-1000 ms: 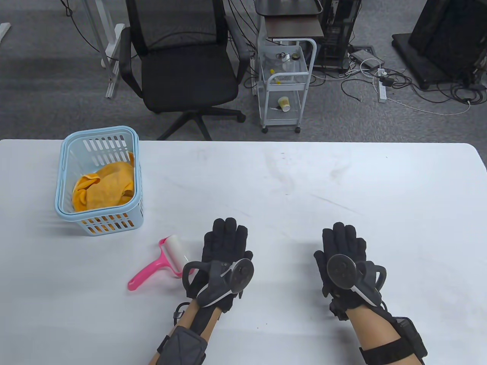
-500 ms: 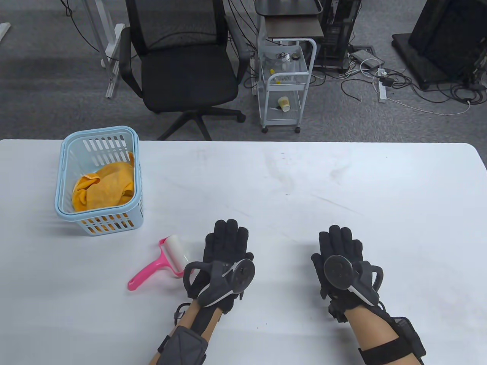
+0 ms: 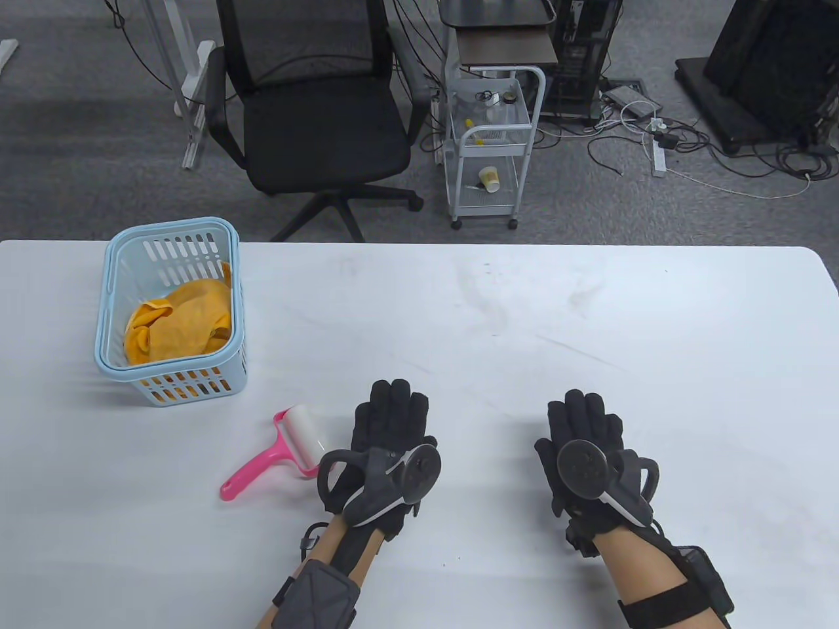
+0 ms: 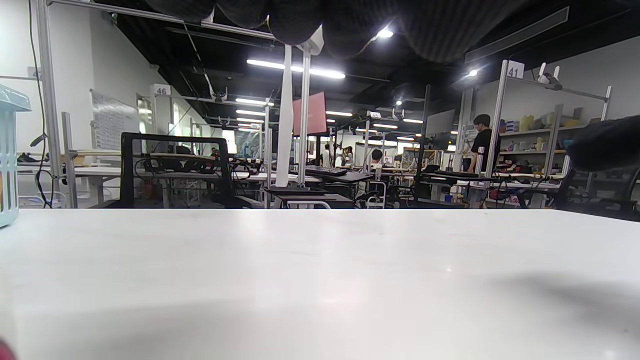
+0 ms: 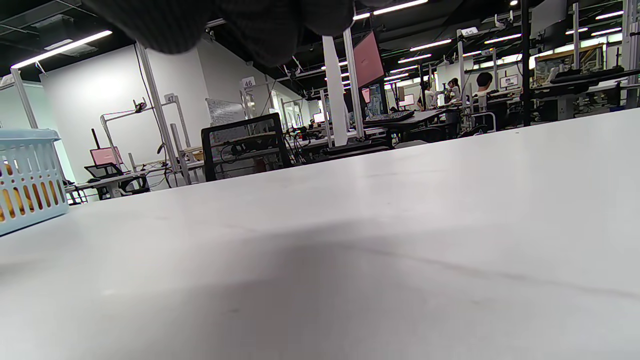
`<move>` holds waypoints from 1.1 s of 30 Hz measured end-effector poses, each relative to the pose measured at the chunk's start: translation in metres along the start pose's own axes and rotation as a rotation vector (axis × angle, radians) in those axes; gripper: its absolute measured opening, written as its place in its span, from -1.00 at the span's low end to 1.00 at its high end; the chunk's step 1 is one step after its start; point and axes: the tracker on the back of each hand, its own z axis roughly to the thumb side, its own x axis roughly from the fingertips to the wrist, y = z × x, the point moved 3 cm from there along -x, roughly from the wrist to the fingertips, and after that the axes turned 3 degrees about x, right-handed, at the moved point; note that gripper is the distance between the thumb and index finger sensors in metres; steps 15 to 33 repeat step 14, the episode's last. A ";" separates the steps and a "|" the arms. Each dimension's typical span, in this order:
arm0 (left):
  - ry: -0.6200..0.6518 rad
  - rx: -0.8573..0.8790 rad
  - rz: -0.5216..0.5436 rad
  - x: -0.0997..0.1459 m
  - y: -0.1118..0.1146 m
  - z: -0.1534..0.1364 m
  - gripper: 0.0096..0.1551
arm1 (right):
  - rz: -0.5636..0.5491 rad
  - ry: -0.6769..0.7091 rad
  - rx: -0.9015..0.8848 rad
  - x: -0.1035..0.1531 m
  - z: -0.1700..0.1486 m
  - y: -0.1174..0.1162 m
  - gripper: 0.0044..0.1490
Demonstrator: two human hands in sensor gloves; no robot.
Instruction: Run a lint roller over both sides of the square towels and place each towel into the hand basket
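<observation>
A light blue hand basket (image 3: 109, 308) stands at the table's left, with a crumpled orange towel (image 3: 180, 320) inside it. A pink lint roller (image 3: 282, 452) with a white roll lies on the table just left of my left hand (image 3: 391, 409). That hand lies flat, palm down, fingers straight, holding nothing. My right hand (image 3: 583, 416) lies flat the same way to the right, also holding nothing. In the right wrist view the basket (image 5: 27, 180) shows at the left edge. In the left wrist view only a sliver of the basket (image 4: 7, 160) shows.
The white table (image 3: 590, 314) stretches wide to the right and back. Beyond its far edge stand a black office chair (image 3: 314, 111) and a white trolley (image 3: 491, 144) on the grey floor, with cables at the right.
My right hand has slid slightly to the left and forward. The left hand, roller and basket have not moved.
</observation>
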 end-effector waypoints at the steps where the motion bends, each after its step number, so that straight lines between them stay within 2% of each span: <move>1: -0.001 0.000 -0.003 0.000 0.000 0.000 -0.32 | -0.002 0.002 -0.002 0.000 0.000 0.001 -0.16; 33: -0.004 0.002 -0.013 -0.001 0.002 -0.001 -0.31 | 0.007 0.018 -0.002 0.000 0.002 0.000 -0.16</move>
